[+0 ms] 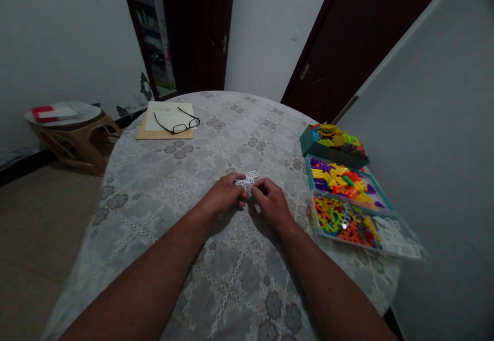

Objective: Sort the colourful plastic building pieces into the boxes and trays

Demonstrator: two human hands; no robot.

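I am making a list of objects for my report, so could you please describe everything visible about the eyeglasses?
The eyeglasses have a thin dark frame, its material unclear, and two clear, roughly rectangular lenses. Both temples are unfolded, pointing toward the far left. The glasses lie on white paper above a brown sheet, on the left part of the table. One lens reaches slightly past the paper's right edge. Nothing lies on them.
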